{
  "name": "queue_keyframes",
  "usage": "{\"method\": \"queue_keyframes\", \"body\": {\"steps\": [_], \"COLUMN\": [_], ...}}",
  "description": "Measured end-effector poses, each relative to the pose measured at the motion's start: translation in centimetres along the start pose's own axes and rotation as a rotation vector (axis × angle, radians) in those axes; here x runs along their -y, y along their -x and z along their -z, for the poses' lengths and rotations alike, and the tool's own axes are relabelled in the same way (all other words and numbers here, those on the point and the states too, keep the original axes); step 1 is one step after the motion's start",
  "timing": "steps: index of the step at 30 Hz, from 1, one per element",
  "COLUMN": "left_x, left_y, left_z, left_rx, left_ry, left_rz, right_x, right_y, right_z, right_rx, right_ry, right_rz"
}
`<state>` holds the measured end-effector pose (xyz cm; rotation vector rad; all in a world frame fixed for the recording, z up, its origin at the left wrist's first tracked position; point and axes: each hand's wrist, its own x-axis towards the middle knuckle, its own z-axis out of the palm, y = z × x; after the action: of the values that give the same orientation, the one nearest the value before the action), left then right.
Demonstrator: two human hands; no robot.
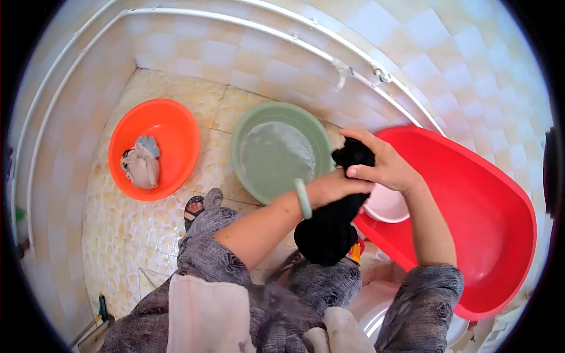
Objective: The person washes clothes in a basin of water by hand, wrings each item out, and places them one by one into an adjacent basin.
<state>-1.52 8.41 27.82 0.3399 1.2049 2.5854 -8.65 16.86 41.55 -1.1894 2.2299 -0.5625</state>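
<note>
A soft black bundle (329, 232) stretches from between my hands down to my knee; whether it is cloth or something furry I cannot tell. My left hand (338, 188), with a pale green bangle (303, 199) at the wrist, wraps round its middle. Fingers and thumb of my right hand (382, 163) close on its upper end. Just left of my hands, the green basin (238, 159) holds cloudy, sudsy water. Under my right forearm, a pale pink bowl (388, 206) is partly hidden.
A large red tub (488, 235) is on the right. An orange basin (182, 159) with crumpled cloths (142, 163) stands on the left of the wet tiled floor (141, 229). White pipes (235, 22) with taps run along the wall. A pale towel (209, 315) lies over my lap.
</note>
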Motion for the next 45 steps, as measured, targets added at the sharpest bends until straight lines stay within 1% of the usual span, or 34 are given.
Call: {"method": "queue_keyframes", "body": {"steps": [1, 2, 5, 6, 7, 8, 9, 10, 11, 12, 13, 14, 15, 17, 18, 19, 21, 22, 24, 27, 28, 29, 30, 31, 32, 33, 34, 37, 38, 40, 41, 42, 43, 45], "left_x": [-0.4, -0.6, -0.2, -0.6, -1.1, -1.5, -1.2, -0.4, 0.7, 2.9, 2.8, 2.9, 3.3, 4.2, 4.7, 5.3, 6.8, 7.9, 12.8, 14.4, 8.9, 5.1, 4.4, 4.5, 4.8, 5.2, 5.6, 5.3, 5.0, 5.3, 5.3, 4.9, 3.3, 0.6], "left_y": [0.4, 0.6, -0.2, -0.1, 0.0, 0.2, 0.1, -0.3, -0.9, -2.5, -2.1, -2.3, -2.5, -3.5, -3.7, -3.9, -4.0, -4.5, -6.7, -7.9, -4.7, -2.7, -2.6, -2.5, -2.4, -2.5, -2.4, -2.2, -2.0, -2.4, -2.8, -2.9, -2.3, -1.0], "left_z": [-0.2, -0.3, -0.1, -0.2, -0.2, 0.0, 0.0, 0.1, 0.3, 1.2, 0.6, 0.8, 1.0, 1.4, 1.7, 2.0, 2.0, 2.2, 3.3, 4.0, 2.2, 1.0, 0.9, 0.9, 1.0, 1.1, 1.4, 1.3, 1.0, 1.6, 2.0, 1.8, 1.8, 1.4], "left_rx": [0.033, 0.026, -0.049, -0.084, -0.110, -0.096, -0.125, -0.148, -0.168, -0.125, -0.227, -0.261, -0.295, -0.369, -0.425, -0.481, -0.623, -0.681, -0.652, -0.583, -0.666, -0.725, -0.701, -0.679, -0.659, -0.636, -0.567, -0.531, -0.577, -0.480, -0.430, -0.404, -0.321, -0.192], "left_ry": [-0.069, -0.067, -0.169, -0.222, -0.273, -0.338, -0.335, -0.331, -0.324, -0.309, -0.300, -0.314, -0.323, -0.571, -0.603, -0.633, -0.491, -0.536, 0.173, 0.330, -0.034, -0.404, -0.331, -0.382, -0.430, -0.477, -0.438, -0.509, -0.466, -0.241, -0.129, 0.059, 0.150, 0.342], "left_rz": [0.048, 0.001, -0.004, -0.061, -0.120, -0.099, -0.133, -0.168, -0.203, -0.166, -0.238, -0.240, -0.237, -0.164, -0.151, -0.137, -0.150, -0.107, -0.197, -0.158, 0.062, 0.278, 0.267, 0.202, 0.134, 0.065, -0.031, 0.010, -0.026, -0.132, -0.183, -0.137, -0.090, 0.001], "right_x": [0.0, -0.7, -0.5, -1.4, -1.8, -2.1, -1.9, -0.7, -0.7, -1.4, -1.9, -2.2, -2.9, -4.4, -4.8, -4.9, -5.2, -5.9, -8.2, -11.2, -10.7, -11.6, -12.3, -12.9, -13.4, -12.6, -11.8, -9.5, -9.6, -10.1, -10.3, -10.0, -9.7, -9.6], "right_y": [-0.3, -0.7, -2.6, -3.0, -3.6, -3.9, -3.8, -3.8, -3.7, -3.7, -3.9, -4.2, -4.8, -6.7, -7.5, -8.4, -9.6, -10.2, -10.6, -10.5, -9.7, -9.4, -9.2, -9.1, -9.4, -9.6, -9.6, -8.1, -7.5, -6.4, -5.8, -4.8, -3.9, -2.5], "right_z": [0.2, 0.0, 0.6, -0.1, -0.3, -0.4, -0.4, -0.8, -1.3, -2.0, -2.7, -3.4, -4.1, -5.1, -5.9, -6.3, -7.1, -7.6, -8.7, -9.4, -9.1, -8.6, -8.0, -7.7, -7.5, -7.3, -6.9, -5.6, -5.6, -5.2, -4.3, -2.9, -1.8, -1.2], "right_rx": [0.066, 0.072, 0.205, 0.098, 0.117, 0.133, 0.144, 0.128, 0.066, 0.007, -0.052, -0.106, -0.098, -0.073, -0.028, -0.016, 0.014, -0.011, -0.067, -0.100, -0.187, -0.201, -0.214, -0.225, -0.152, -0.080, -0.007, -0.060, -0.100, -0.179, -0.186, -0.191, -0.196, -0.304], "right_ry": [-0.043, -0.053, 0.047, 0.063, 0.042, 0.020, -0.001, 0.098, 0.168, 0.237, 0.308, 0.391, 0.459, 0.593, 0.679, 0.689, 0.712, 0.718, 0.727, 0.713, 0.632, 0.594, 0.559, 0.522, 0.532, 0.542, 0.552, 0.006, -0.022, -0.073, -0.314, -0.554, -0.792, -1.009], "right_rz": [-0.041, -0.032, -0.211, -0.036, -0.057, -0.087, -0.123, -0.183, -0.173, -0.166, -0.154, -0.133, -0.169, -0.232, -0.263, -0.319, -0.445, -0.494, -0.600, -0.627, -0.665, -0.700, -0.730, -0.761, -0.741, -0.722, -0.703, -0.726, -0.649, -0.492, -0.471, -0.445, -0.413, -0.272]}}
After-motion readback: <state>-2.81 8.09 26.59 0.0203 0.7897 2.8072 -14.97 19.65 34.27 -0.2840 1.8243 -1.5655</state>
